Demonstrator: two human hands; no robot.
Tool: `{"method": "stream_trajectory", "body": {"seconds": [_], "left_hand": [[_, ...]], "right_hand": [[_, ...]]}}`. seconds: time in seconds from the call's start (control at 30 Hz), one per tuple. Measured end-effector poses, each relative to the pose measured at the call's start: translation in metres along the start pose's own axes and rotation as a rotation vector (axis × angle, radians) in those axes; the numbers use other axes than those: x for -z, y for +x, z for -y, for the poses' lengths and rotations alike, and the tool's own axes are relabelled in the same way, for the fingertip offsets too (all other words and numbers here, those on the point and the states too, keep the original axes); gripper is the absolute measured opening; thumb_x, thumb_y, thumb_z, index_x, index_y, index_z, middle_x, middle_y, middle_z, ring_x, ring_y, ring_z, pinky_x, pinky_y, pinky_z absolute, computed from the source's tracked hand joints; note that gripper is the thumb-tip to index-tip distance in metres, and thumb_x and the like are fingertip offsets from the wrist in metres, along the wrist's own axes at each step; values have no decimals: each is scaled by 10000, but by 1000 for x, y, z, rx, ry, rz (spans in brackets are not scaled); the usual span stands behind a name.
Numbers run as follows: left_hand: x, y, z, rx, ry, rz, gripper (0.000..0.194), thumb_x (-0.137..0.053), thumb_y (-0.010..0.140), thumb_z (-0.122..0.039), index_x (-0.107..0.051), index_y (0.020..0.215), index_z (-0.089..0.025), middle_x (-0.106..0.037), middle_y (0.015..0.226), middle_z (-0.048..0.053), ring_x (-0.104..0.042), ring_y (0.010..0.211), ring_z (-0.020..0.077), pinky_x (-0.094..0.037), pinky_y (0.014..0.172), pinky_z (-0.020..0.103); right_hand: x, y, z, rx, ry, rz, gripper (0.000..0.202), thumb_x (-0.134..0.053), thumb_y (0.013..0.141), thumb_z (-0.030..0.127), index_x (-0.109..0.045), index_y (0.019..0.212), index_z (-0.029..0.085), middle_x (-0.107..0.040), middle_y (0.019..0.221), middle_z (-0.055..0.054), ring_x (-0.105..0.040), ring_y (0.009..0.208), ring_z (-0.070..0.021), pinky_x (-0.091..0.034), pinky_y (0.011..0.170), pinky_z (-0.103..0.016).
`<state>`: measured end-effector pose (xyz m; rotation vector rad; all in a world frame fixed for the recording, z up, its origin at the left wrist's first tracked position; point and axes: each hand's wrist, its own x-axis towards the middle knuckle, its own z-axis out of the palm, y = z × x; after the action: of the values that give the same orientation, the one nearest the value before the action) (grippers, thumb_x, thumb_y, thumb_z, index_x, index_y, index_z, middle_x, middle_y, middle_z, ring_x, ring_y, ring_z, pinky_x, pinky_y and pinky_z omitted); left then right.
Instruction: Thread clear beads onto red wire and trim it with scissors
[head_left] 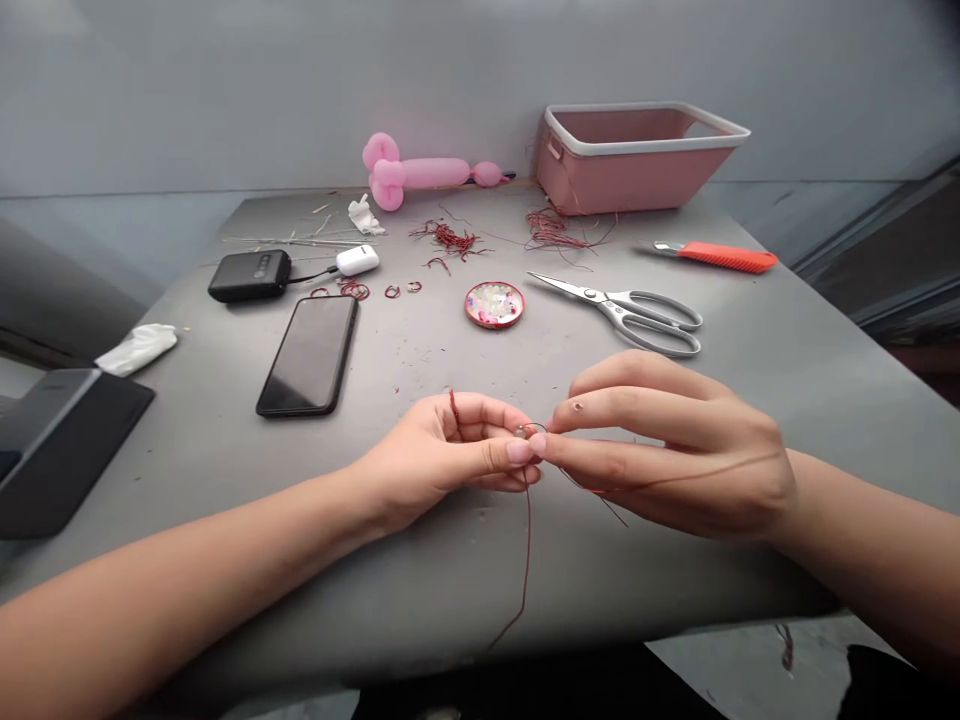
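Note:
My left hand [450, 445] is closed, its thumb and fingers pinching a small pale bead [520, 432] strung on thin dark red cord [528, 545]. One length of that cord hangs below the fingers toward the table's front edge. Close beside it, my right hand [682, 440] pinches the cord, which forms a little loop between the two hands. Another strand runs across the back of the right hand, and a short end sticks out beneath it. A piece of red braid lies over the left forefinger. The fingertips partly hide the bead.
Beyond my hands lie a round dish of beads [494, 305], scissors [626, 310] and an orange-handled cutter [724, 257]. A phone [309, 355], power bank [250, 276] and white earbud case [358, 261] are left. Red cord scraps [448, 238], a pink balloon [435, 172] and a pink basket [637, 175] stand behind.

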<state>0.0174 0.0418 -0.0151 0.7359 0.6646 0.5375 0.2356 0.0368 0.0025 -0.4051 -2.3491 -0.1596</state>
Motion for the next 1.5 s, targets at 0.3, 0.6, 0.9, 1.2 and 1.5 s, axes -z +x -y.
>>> {"method": "stream_trajectory", "body": {"seconds": [0.3, 0.6, 0.9, 1.2, 1.5], "left_hand": [[1, 0, -5, -75, 59, -4, 133, -803, 760, -218, -738, 862, -165, -748, 806, -1, -703, 769, 94, -559, 766, 216], [-7, -3, -4, -157, 262, -58, 180, -768, 780, -281, -668, 794, -132, -696, 718, 10, -665, 697, 109, -552, 714, 237], [-8, -6, 2, -273, 653, -109, 109, -576, 904, -252, -581, 853, -155, -636, 734, 3, -630, 689, 111, -506, 671, 225], [-8, -11, 1, -516, 901, -84, 106, -521, 929, -228, -571, 854, -173, -605, 743, 14, -577, 660, 115, -490, 621, 223], [-8, -13, 6, -732, 1169, -137, 116, -529, 906, -117, -596, 857, -199, -695, 782, 27, -622, 686, 128, -477, 644, 238]], "right_hand": [[0, 1, 4, -416, 476, 76, 114, -585, 902, 160, -688, 875, 200, -633, 847, -29, -570, 715, -103, -496, 648, -255], [-3, 6, 7, -824, 626, 222, 140, -674, 832, 321, -619, 825, 192, -653, 780, -16, -590, 718, -129, -518, 665, -266], [3, 8, 3, -963, 796, 454, 153, -621, 866, 343, -679, 862, 202, -714, 804, -6, -634, 711, -130, -511, 619, -241], [-7, 5, -6, -1163, 1346, 396, 123, -730, 806, 274, -707, 856, 165, -736, 771, -9, -657, 722, -89, -525, 694, -208], [-17, 5, 3, -1276, 1406, 333, 151, -819, 678, 189, -719, 786, 156, -702, 721, 12, -616, 678, -82, -482, 654, -201]]}}
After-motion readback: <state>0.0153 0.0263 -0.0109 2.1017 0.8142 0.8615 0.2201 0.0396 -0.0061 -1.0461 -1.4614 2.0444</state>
